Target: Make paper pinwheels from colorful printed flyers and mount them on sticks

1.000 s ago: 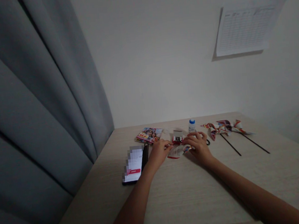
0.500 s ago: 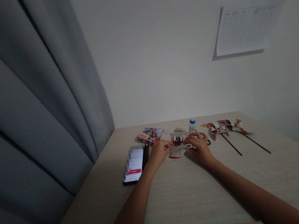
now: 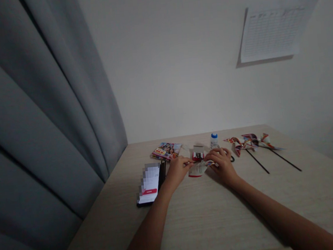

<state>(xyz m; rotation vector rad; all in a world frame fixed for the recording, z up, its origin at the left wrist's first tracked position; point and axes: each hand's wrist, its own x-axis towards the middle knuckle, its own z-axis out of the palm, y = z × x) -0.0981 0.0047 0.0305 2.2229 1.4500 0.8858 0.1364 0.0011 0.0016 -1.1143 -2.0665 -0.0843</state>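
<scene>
My left hand (image 3: 178, 168) is closed, its thumb and fingers pinching the left edge of a piece of printed paper (image 3: 197, 169). From the right side, my right hand (image 3: 222, 163) grips the same paper where it curls up; its fingertips are partly hidden by the curl. Just behind the paper sits a small red open box (image 3: 198, 155) with dark contents that are too small to name. A white bottle with a blue cap (image 3: 213, 140) stands beyond my right hand. Beside that hand a black loop (image 3: 232, 159) shows, the rest of it covered.
Two paper pinwheels (image 3: 255, 142) on black sticks lie at the right. Left of the paper are a pile of colourful leaflets (image 3: 166, 151) and a phone (image 3: 149, 185) with a lit screen. A grey curtain (image 3: 51, 111) hangs along the table's left side; a printed sheet (image 3: 271, 30) is on the wall.
</scene>
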